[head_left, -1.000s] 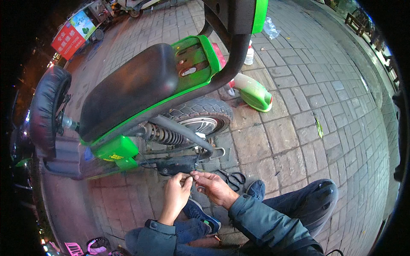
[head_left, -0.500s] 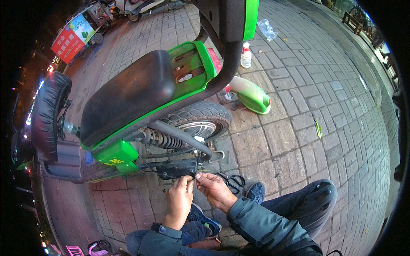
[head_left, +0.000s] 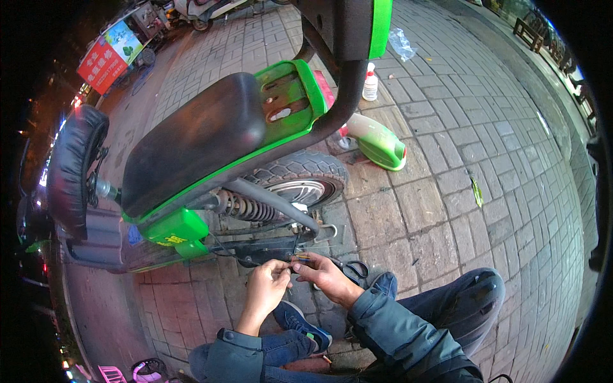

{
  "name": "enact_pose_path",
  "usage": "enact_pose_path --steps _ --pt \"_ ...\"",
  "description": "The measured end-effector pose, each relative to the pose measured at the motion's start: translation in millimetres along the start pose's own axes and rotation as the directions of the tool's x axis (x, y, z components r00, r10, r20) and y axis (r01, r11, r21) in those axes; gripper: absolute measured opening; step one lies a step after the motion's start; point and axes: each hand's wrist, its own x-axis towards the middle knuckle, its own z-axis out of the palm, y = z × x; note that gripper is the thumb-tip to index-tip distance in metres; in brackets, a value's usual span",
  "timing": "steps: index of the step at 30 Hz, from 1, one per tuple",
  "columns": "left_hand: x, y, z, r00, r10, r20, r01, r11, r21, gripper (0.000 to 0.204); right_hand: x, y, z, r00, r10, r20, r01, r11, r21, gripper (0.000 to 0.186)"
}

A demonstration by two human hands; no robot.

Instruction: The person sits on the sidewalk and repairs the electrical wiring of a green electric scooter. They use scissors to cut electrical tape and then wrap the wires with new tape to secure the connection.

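My left hand (head_left: 267,287) and my right hand (head_left: 322,277) meet fingertip to fingertip below the rear of a green-and-black electric scooter (head_left: 188,143), both pinched on thin coloured wires (head_left: 302,258); the exact join is hidden by fingers. Just above them sits a black housing (head_left: 255,250), with the rear wheel (head_left: 319,175) and coil shock (head_left: 252,207) higher up. Black-handled scissors (head_left: 357,268) lie on the paving beside my right hand, partly covered by it.
A green-white plastic part (head_left: 377,143), white bottle (head_left: 369,86) and clear bag (head_left: 401,45) lie beyond the scooter on paving (head_left: 460,242). A signboard cart (head_left: 108,60) stands upper left, a bench (head_left: 527,35) upper right. My bent knee (head_left: 479,293) is at lower right.
My fingers have shifted on the wires; the right thumb has moved slightly, more coloured wire shows above it, and my right hand now covers more of the scissors.
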Motion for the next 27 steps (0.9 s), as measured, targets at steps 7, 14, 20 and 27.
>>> enact_pose_path --steps 7,14,20,27 --pt "0.5 1.9 -1.6 0.999 -0.035 0.034 0.036 0.999 -0.034 0.014 -2.6 -7.6 -3.9 0.993 0.056 0.103 -0.04 0.987 -0.153 0.027" --pt "-5.4 -1.5 1.3 1.0 0.02 -0.013 -0.02 0.998 0.053 0.014 -8.8 -13.5 -1.6 0.993 0.095 0.067 -0.091 0.994 -0.064 0.017" --pt "-13.3 -3.7 10.4 0.964 0.244 -0.106 -0.211 0.944 0.253 0.016 -8.0 -6.2 1.2 0.991 0.125 0.036 -0.129 0.981 0.142 0.013" --pt "-11.2 -5.8 11.1 0.939 0.289 -0.186 -0.241 0.94 0.243 0.009 -6.4 -4.6 -3.3 0.987 0.112 0.112 -0.147 0.914 0.379 0.017"
